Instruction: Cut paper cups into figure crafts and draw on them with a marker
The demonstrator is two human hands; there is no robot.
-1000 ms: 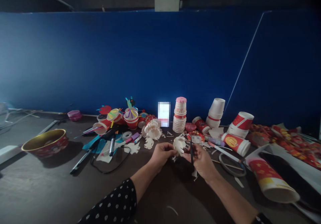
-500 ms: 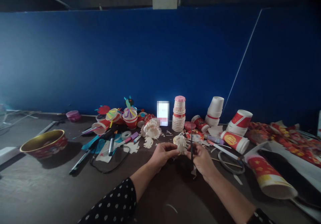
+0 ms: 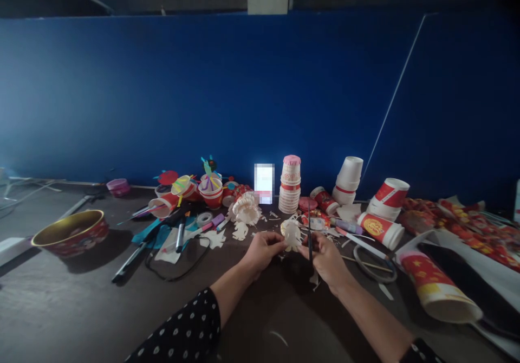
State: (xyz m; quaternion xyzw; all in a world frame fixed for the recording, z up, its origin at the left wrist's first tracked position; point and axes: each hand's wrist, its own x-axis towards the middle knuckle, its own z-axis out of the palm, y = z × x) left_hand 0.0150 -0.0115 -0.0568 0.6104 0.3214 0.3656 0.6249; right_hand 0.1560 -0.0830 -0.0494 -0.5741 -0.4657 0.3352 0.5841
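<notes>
A cut paper cup (image 3: 291, 235), white and curled into thin strips, is held in the air above the table, between the 2 hands. The left hand (image 3: 263, 252) holds it from the side, with fingers (image 3: 277, 238) closed on the paper. The right hand (image 3: 327, 263) is just beside it and closes around 1 pair of black scissors (image 3: 310, 238), whose blades point upward next to the cup. The handles are hidden in this hand, and it is hard to see if the blades are open.

Behind the hands stand 1 fringed cup (image 3: 245, 209) and 1 tall stack of cups (image 3: 290, 185). To the right are 2 cups lying on their sides (image 3: 381, 231) and (image 3: 434, 287). On the left is 1 red bowl (image 3: 70, 233) with a gold inside. A group of decorated cups (image 3: 211, 192) is too crowded to count, and 1 bright rectangle (image 3: 264, 183) is blurred. Paper scraps (image 3: 215, 238) lie on the dark table (image 3: 60, 298), before a blue wall (image 3: 203, 92).
</notes>
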